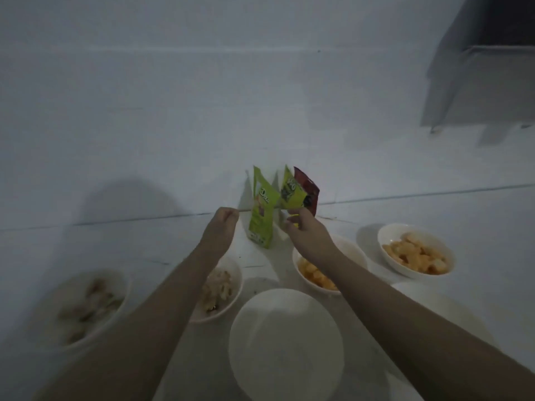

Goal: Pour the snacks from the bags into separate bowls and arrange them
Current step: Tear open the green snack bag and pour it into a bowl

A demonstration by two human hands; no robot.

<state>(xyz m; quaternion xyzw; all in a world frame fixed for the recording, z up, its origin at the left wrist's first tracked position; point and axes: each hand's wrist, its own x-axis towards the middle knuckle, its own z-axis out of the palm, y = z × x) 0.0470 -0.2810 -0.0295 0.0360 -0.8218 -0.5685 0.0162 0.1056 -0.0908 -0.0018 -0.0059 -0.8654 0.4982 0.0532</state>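
Observation:
A green snack bag [261,218] stands against the wall. My right hand [304,230] grips a second green bag [292,192] at its lower edge, with a red bag [308,189] just behind it. My left hand [221,224] is closed in a fist left of the standing bag; whether it pinches a thin strip is unclear. Four white bowls hold snacks: pale pieces at far left [86,308] and centre left [231,273], orange pieces at centre right [356,256] and far right [417,250]. An empty white bowl [285,345] sits nearest me.
A white wall rises directly behind the bags. The bowls rest on a white surface [477,227]. A dark cabinet or window frame [486,62] hangs at the upper right. The scene is dim.

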